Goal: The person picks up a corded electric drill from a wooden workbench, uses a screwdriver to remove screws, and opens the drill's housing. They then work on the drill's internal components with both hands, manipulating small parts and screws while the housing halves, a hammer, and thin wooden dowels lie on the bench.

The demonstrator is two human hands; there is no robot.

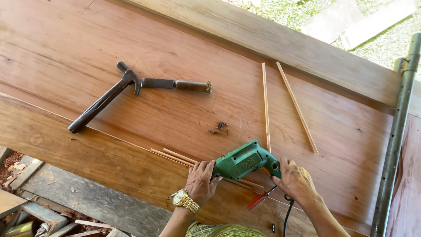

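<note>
A green electric drill (245, 160) lies on its side on the wide reddish wooden panel (184, 48). My left hand (201, 181), with a gold wristwatch, grips the drill's front end. My right hand (294, 179) wraps the drill's rear handle, from which a black cord (287, 217) runs down. Under the drill lie several thin wooden sticks (175, 156). A red-handled tool (258, 200) lies just below my hands.
A dark hammer (103, 102) and a chisel (175, 84) rest at upper left. Two long thin sticks (265, 105) angle across the right. Small screws (219, 127) lie mid-panel. A metal pipe (397, 131) runs along the right edge. Scrap wood lies on the ground at lower left.
</note>
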